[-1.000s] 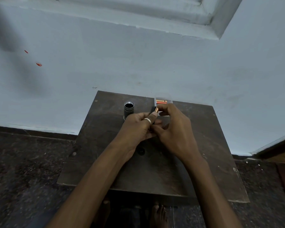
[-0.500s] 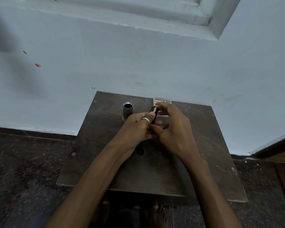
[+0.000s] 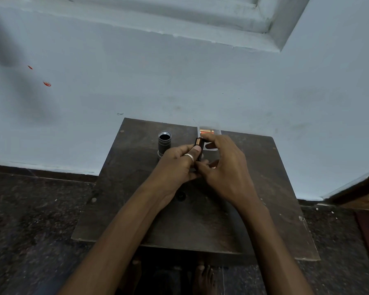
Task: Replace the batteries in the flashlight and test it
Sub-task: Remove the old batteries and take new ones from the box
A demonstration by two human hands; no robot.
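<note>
We've got the battery [image 3: 199, 142] standing near-upright in the holder clamped by our left hand [image 3: 177, 165], right hand [image 3: 224, 167] fingers loose just beside it, nearer.

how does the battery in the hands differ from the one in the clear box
The held battery points up, gripped by the left hand, its copper end topmost and the body dark below. The boxed battery lies on its side, untouched, in the clear box at the table's far edge. Both show copper colour.
</note>
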